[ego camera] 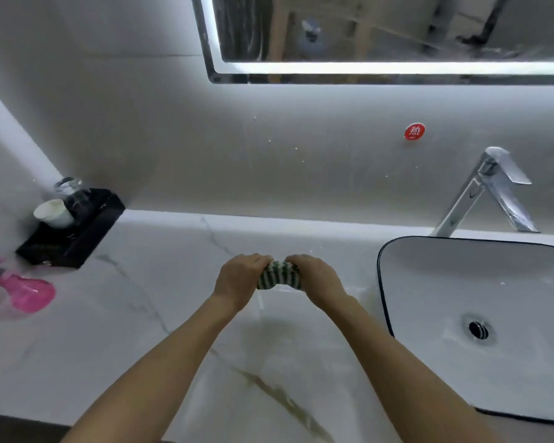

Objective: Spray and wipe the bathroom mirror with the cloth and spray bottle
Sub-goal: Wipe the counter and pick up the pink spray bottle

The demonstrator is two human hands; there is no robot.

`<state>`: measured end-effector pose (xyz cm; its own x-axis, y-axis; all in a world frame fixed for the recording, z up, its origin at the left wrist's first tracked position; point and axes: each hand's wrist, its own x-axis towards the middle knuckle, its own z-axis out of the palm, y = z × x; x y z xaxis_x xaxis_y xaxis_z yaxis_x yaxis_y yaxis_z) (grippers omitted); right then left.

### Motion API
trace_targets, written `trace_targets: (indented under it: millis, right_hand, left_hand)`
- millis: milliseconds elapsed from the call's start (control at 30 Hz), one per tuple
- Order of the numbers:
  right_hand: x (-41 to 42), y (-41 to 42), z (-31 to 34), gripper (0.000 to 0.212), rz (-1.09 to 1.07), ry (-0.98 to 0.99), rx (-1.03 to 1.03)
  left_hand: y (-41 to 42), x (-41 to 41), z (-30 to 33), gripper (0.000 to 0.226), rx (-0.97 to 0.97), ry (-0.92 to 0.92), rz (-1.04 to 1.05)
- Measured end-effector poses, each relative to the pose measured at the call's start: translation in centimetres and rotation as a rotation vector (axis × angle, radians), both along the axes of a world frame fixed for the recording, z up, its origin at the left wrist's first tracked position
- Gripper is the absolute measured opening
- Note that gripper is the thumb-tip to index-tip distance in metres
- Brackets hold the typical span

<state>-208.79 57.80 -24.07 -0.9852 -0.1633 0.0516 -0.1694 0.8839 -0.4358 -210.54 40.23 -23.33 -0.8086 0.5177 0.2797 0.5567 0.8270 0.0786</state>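
Observation:
A green-and-white striped cloth is bunched up between both hands, just above the white marble counter. My left hand grips its left end and my right hand grips its right end. The mirror with a lit border hangs on the wall at the top, and its glass looks streaked. A pink spray bottle lies at the far left edge of the counter, well away from both hands.
A white basin with a dark rim sits at the right, with a chrome tap behind it. A black tray with a white cup and a glass stands at the back left. A red sticker is on the wall.

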Motion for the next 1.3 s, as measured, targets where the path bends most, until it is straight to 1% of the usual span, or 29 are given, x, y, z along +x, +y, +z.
trace_targets:
  millis: [133,200,233,300,367,400,500,567,633,667,700,733,833,933,1000,1067,1200,1300]
  right_hand:
    - [1.3,-1.3,-4.4,0.04,-0.063,0.14,-0.047]
    - [2.5,-1.9,-6.7,0.044,-0.064,0.197,-0.038]
    - [3.3,-2.2,-7.6,0.048,-0.065,0.184,-0.034]
    - [5.1,-2.7,-9.5,0.055,-0.053,0.158,-0.025]
    - [7.0,-2.8,-11.3,0.058,-0.026,0.156,-0.046]
    - [7.9,-2.8,-12.1,0.057,-0.008,0.155,-0.05]
    - [10.2,-3.0,-13.4,0.044,0.024,0.135,-0.012]
    - [11.0,-3.1,-13.9,0.038,0.029,0.095,0.005]
    - [11.5,-3.2,-14.1,0.042,0.03,0.014,0.044]
    - [11.5,-3.2,-14.1,0.045,0.047,-0.028,0.101]
    - [11.5,-3.2,-13.9,0.044,0.069,-0.044,0.15]
    - [11.5,-3.2,-13.4,0.045,0.079,-0.067,0.154]
    - [11.0,-3.8,-12.4,0.059,0.042,-0.096,0.196]
    - [9.8,-5.5,-11.8,0.077,0.03,-0.14,0.138]
    - [9.0,-6.3,-12.1,0.069,0.006,-0.184,0.198]
    - [8.5,-7.1,-12.7,0.07,-0.018,-0.194,0.236]
    - [8.1,-8.3,-13.7,0.081,-0.069,-0.219,0.234]
    - [7.7,-8.3,-13.9,0.08,-0.108,-0.238,0.238]
  left_hand:
    - [-0.9,-0.3,-4.2,0.056,0.04,0.077,-0.046]
    - [-1.3,0.7,-6.4,0.059,0.059,0.111,-0.092]
    - [-1.6,1.4,-7.5,0.058,0.073,0.12,-0.112]
    - [-2.4,2.9,-9.9,0.05,0.096,0.121,-0.166]
    - [-3.2,4.5,-12.0,0.029,0.112,0.133,-0.236]
    - [-3.6,5.3,-12.7,0.025,0.109,0.133,-0.259]
    - [-4.1,7.3,-13.7,0.032,0.069,0.068,-0.299]
    - [-4.1,8.1,-14.2,0.03,0.036,0.014,-0.311]
    - [-4.3,8.3,-14.7,0.027,-0.02,-0.097,-0.308]
    - [-4.5,8.3,-14.8,0.032,-0.038,-0.162,-0.303]
    - [-4.8,8.4,-14.7,0.031,-0.045,-0.205,-0.301]
    - [-5.1,8.4,-14.3,0.028,-0.054,-0.223,-0.298]
    - [-6.3,7.9,-12.7,0.039,-0.063,-0.233,-0.185]
    - [-7.4,7.0,-11.1,0.061,-0.123,-0.26,0.017]
    - [-8.1,6.6,-10.4,0.069,-0.153,-0.258,0.11]
    - [-8.6,6.4,-9.8,0.068,-0.161,-0.262,0.174]
    - [-9.8,6.3,-9.9,0.056,-0.149,-0.255,0.239]
    - [-10.7,6.4,-10.1,0.063,-0.155,-0.277,0.278]
